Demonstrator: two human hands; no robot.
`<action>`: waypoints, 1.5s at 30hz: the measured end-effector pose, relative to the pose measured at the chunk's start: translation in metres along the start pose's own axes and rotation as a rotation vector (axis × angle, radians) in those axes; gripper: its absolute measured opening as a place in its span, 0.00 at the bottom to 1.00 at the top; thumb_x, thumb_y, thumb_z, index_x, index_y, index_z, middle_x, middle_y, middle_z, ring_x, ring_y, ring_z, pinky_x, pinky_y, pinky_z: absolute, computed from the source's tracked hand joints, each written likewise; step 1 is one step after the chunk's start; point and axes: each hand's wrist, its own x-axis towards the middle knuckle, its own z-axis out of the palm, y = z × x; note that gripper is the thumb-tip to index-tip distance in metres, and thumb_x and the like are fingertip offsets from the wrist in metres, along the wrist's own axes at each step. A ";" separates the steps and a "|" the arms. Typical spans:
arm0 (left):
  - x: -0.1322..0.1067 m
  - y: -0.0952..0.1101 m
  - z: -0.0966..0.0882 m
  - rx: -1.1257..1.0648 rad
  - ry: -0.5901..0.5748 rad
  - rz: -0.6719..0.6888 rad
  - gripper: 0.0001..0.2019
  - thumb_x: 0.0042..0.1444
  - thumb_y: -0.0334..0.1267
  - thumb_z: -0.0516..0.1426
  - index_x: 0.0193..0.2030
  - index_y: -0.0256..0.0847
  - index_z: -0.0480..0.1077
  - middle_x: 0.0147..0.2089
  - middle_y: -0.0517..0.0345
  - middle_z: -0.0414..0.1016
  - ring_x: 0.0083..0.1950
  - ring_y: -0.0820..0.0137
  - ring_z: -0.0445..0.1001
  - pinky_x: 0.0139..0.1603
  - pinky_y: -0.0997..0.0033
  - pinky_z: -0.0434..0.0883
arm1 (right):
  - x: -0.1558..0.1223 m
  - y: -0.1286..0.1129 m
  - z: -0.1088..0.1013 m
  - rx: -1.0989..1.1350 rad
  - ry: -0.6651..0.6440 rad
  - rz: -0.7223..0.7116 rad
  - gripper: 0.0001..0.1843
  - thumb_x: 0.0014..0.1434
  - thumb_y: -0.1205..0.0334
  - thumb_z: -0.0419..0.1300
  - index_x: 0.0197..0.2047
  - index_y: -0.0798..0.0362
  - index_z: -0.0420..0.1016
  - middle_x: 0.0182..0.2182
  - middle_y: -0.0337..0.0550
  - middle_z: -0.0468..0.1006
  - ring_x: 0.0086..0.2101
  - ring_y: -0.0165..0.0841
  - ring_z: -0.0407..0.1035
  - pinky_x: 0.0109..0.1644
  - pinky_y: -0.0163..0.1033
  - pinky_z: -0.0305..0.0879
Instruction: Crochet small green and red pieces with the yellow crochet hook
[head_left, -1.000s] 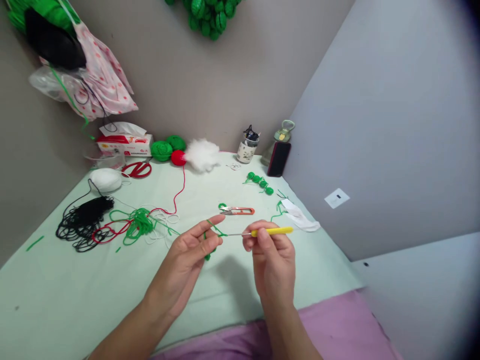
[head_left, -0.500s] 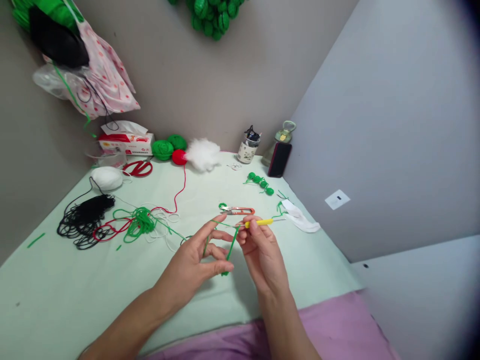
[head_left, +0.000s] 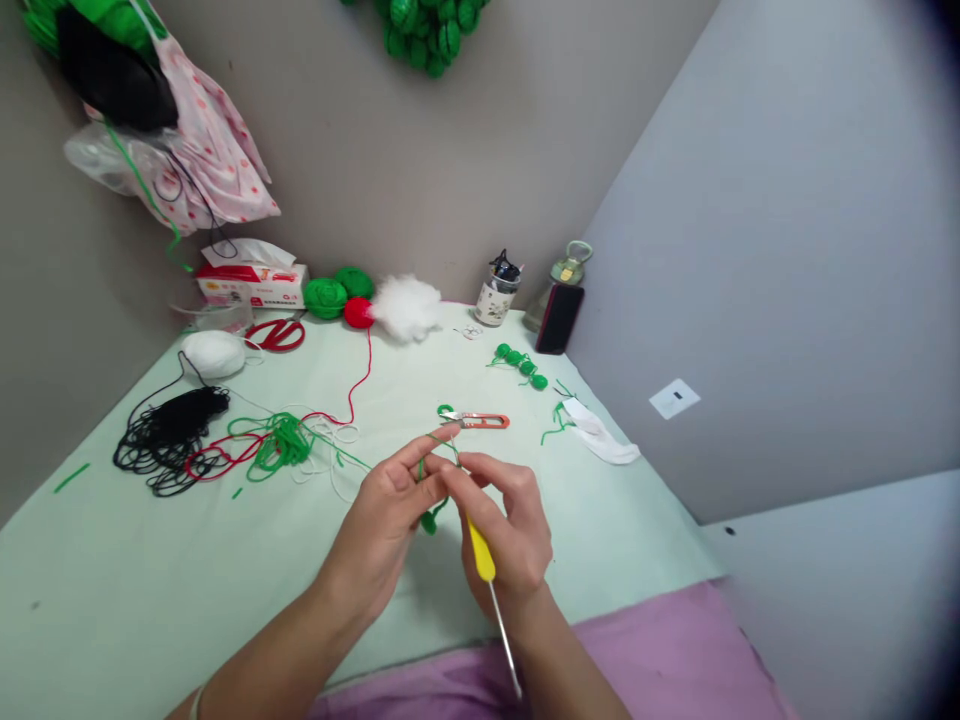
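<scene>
Yarn [head_left: 429, 522], partly hidden, is pinched in the left hand [head_left: 381, 512]; the right hand [head_left: 514, 525] grips a hook [head_left: 481, 553], far tip unclear.

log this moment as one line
left hand: holding small green yarn piece | right hand: gripping yellow-handled hook | beyond hands: orange snips | farther back: red yarn ball

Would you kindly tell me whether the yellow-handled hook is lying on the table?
No, the yellow-handled hook is held in the person's right grip, above the table.
</scene>
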 end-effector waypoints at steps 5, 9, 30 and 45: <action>-0.001 0.006 -0.007 -0.129 -0.019 -0.121 0.18 0.55 0.35 0.67 0.53 0.41 0.79 0.36 0.59 0.76 0.40 0.74 0.73 0.49 0.75 0.68 | 0.008 0.006 -0.008 0.343 0.077 0.358 0.12 0.66 0.70 0.59 0.45 0.45 0.81 0.35 0.43 0.80 0.35 0.34 0.73 0.38 0.41 0.72; -0.005 0.004 -0.003 0.046 0.091 0.051 0.23 0.53 0.36 0.69 0.57 0.46 0.77 0.33 0.65 0.72 0.40 0.75 0.71 0.48 0.78 0.66 | 0.012 0.006 -0.008 0.562 0.072 0.588 0.09 0.68 0.64 0.58 0.39 0.48 0.82 0.33 0.41 0.78 0.28 0.30 0.70 0.33 0.39 0.69; -0.004 0.001 -0.014 0.362 -0.088 0.032 0.24 0.53 0.37 0.68 0.59 0.50 0.75 0.33 0.65 0.74 0.35 0.73 0.74 0.41 0.72 0.68 | 0.020 0.016 -0.007 0.838 0.142 0.843 0.06 0.60 0.56 0.68 0.36 0.48 0.85 0.34 0.40 0.80 0.30 0.26 0.68 0.36 0.34 0.67; 0.013 0.038 -0.047 0.876 -0.266 -0.042 0.11 0.54 0.46 0.65 0.43 0.47 0.82 0.57 0.50 0.79 0.44 0.61 0.80 0.35 0.70 0.76 | 0.024 0.038 -0.008 1.318 0.168 1.253 0.15 0.48 0.59 0.77 0.38 0.56 0.82 0.26 0.31 0.77 0.19 0.16 0.58 0.38 0.30 0.78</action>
